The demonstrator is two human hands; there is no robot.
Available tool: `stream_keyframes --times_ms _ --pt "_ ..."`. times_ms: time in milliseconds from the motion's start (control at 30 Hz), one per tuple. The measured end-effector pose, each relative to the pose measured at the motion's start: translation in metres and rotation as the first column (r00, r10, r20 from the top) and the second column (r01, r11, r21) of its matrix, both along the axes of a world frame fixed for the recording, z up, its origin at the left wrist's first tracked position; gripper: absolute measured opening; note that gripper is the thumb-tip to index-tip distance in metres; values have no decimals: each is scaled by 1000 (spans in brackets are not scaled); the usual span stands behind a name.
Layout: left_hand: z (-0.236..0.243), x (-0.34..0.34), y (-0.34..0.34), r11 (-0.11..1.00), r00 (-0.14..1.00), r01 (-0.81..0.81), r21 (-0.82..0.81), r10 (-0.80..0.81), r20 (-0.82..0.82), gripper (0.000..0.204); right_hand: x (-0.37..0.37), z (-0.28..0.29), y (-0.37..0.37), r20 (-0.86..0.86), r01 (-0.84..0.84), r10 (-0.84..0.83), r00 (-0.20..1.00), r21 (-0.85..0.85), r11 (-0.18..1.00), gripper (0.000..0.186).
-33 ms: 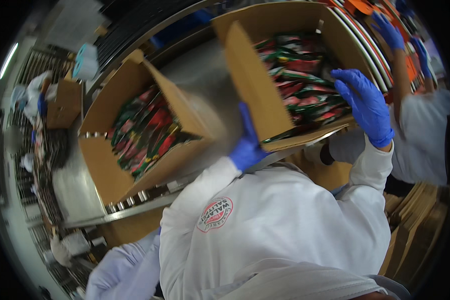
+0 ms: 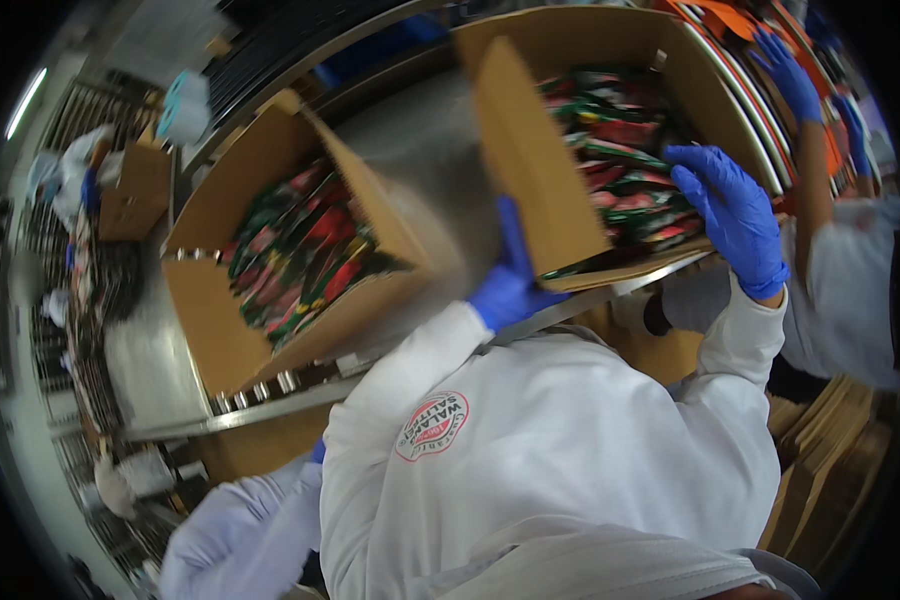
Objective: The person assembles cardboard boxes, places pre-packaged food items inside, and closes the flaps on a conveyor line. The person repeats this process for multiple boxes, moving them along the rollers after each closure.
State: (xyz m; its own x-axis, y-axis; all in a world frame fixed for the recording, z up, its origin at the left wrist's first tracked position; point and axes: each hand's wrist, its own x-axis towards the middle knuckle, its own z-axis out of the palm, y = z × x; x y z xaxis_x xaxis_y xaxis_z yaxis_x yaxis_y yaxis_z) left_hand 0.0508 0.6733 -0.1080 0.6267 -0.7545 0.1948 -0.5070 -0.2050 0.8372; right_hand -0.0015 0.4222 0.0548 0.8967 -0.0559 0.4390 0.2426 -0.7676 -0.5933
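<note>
My left hand (image 2: pixel 510 285), in a blue glove, grips the lower left corner of an open cardboard box (image 2: pixel 508 130) filled with green and red flexible packets (image 2: pixel 625 135). My right hand (image 2: pixel 730 220), also blue-gloved, is over that box's right side beside the packets, fingers bent and apart, with nothing visible in them. To the left on the steel worktop (image 2: pixel 150 365) sits a second open box (image 2: pixel 202 320) holding similar packets (image 2: pixel 295 260).
A co-worker's gloved hand (image 2: pixel 795 85) is raised by orange-and-white stacked items (image 2: pixel 730 70) at right. Another person's sleeve (image 2: pixel 230 540) shows at lower left. Flattened cardboard (image 2: pixel 820 470) stands at lower right; another box (image 2: pixel 130 200) and blue rolls (image 2: pixel 180 110) are at upper left.
The right box and my left hand on it have shifted a little to the right in view. The co-worker's hands at right have moved slightly.
</note>
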Motion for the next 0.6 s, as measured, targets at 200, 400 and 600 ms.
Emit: stream_keyframes --times_ms 200,400,600 --pt "37 14 0 884 878 464 -58 -468 -102 66 10 -23 -57 -109 454 -447 888 55 889 32" --pt "49 -5 61 947 885 300 114 -232 -403 41 9 -44 -194 -289 556 -556 780 -90 826 39" --pt "-25 -52 192 735 747 -664 -136 648 -149 13 15 -36 -185 -77 363 -355 932 264 894 32"
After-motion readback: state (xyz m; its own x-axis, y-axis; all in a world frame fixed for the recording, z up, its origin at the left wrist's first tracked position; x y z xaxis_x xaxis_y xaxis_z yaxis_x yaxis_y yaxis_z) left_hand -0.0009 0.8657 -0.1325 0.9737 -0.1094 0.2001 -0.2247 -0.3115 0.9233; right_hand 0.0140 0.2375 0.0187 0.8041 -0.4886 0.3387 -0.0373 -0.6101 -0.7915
